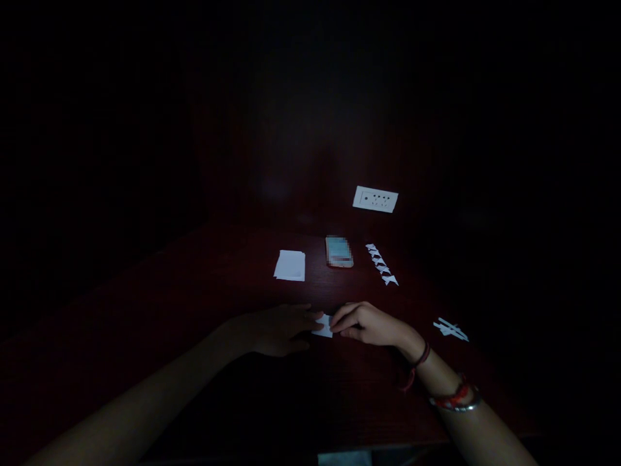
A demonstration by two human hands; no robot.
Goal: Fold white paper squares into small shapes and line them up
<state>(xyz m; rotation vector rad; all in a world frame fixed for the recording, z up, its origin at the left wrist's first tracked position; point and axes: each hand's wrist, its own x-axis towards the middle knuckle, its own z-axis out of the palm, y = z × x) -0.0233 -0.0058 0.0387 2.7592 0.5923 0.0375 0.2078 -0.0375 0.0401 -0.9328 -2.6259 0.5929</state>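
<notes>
A small piece of white paper [322,332] lies on the dark red table between my hands. My left hand [279,329] reaches in from the left, its fingers stretched out and apart, with fingertips resting on the paper's left part. At the paper's right edge, my right hand [366,322] has its fingers curled and their tips brought together on it. Those fingertips partly hide that edge, and a crease is hard to make out in the dim light.
Stacked white paper sheets [290,266] lie beyond my left hand, beside a phone [339,251] with a blurred screen. Further right are a row of folded paper pieces [381,264] and loose paper strips [451,329]. A socket panel [375,199] is on the back wall.
</notes>
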